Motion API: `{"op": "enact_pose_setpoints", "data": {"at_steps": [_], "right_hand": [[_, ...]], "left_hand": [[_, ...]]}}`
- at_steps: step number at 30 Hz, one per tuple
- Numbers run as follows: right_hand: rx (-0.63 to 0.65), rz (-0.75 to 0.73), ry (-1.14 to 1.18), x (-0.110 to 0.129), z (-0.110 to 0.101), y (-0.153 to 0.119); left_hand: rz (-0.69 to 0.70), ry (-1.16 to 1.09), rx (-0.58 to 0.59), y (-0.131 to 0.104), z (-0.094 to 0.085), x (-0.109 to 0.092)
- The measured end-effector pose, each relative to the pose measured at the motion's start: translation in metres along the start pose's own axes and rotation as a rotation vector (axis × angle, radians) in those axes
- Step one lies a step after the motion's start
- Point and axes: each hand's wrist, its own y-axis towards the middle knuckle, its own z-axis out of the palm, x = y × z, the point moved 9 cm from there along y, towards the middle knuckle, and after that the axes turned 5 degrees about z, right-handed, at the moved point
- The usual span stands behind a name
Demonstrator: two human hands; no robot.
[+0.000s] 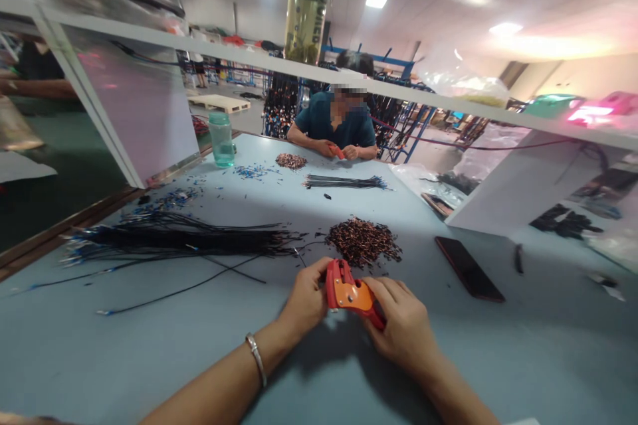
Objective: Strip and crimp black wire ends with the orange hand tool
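Note:
My right hand (401,322) is wrapped round the handles of a red and orange wire stripping tool (351,295). At the tool's head on the left, my left hand (306,299) has its fingers pressed together beside the jaws, next to the end of a thin black wire (310,265); whether the fingers pinch it is too small to tell. Just beyond the tool lies a pile of small dark and copper-coloured pieces (363,241). A long bundle of black wires (189,239) with blue ends stretches across the table to the left.
A phone (468,267) lies on the table (199,358) at the right. Farther back are a green bottle (221,139), scattered blue bits (254,172), a smaller wire bundle (346,182) and a second copper pile (291,161). A person (336,119) opposite holds a red tool.

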Motion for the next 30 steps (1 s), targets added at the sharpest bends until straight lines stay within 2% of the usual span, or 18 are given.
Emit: {"op": "enact_pose_setpoints", "data": {"at_steps": [6, 17, 30], "right_hand": [[-0.017, -0.018, -0.001, 0.002, -0.002, 0.0], [-0.019, -0.01, 0.013, 0.002, -0.004, 0.0], [-0.011, -0.001, 0.025, 0.0, 0.001, -0.002]], "left_hand": [[-0.109, -0.151, 0.022, 0.0, 0.006, 0.009], [-0.017, -0.087, 0.087, 0.0, 0.011, 0.006], [-0.023, -0.127, 0.099, -0.001, 0.016, 0.002]]}}
